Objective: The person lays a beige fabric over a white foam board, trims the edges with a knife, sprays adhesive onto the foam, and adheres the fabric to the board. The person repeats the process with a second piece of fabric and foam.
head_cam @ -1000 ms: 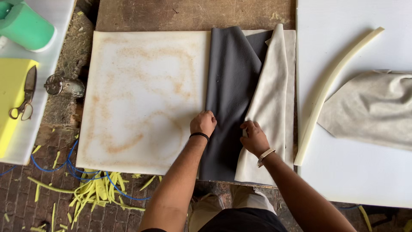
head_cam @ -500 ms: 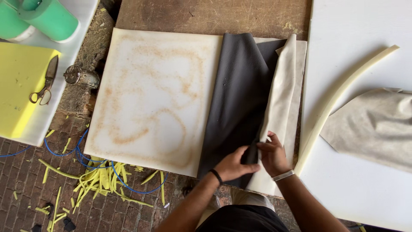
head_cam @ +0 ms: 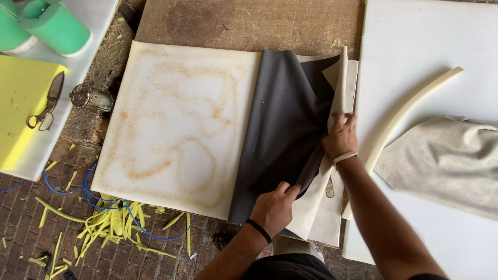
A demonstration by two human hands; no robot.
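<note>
Dark grey fabric sheet point(head_cam: 277, 129) lies on the right part of the stained white foam slab point(head_cam: 176, 119), long axis running near-to-far — top edge by the wooden table point(head_cam: 249, 23), bottom edge at the slab's near edge. Its right side is folded up against a beige fabric sheet point(head_cam: 321, 207) that runs the same way, a narrow strip of it standing upright toward the far end.

Left hand point(head_cam: 274, 207) — at the grey sheet's lower right corner, fingers point(head_cam: 290, 191) curled and pinching the grey edge where it meets the beige. Black band on that wrist.

Right hand point(head_cam: 341, 136) — further up the same seam, fingers point(head_cam: 340, 119) closed around the beige strip together with the grey edge; pale band on the wrist.

Right of the hands: curved cream foam strip point(head_cam: 402, 116) lying on a white board point(head_cam: 425, 46), pointing far-right to near-left, and a loose beige cloth point(head_cam: 441, 155) beside it.

Left side: yellow foam block point(head_cam: 21, 98) with scissors point(head_cam: 45, 103) on it, green cylinders point(head_cam: 46, 23) at the far corner, small metal can point(head_cam: 91, 97) next to the slab. Yellow foam offcuts point(head_cam: 104, 223) and a blue cord point(head_cam: 83, 189) on the brick floor.
</note>
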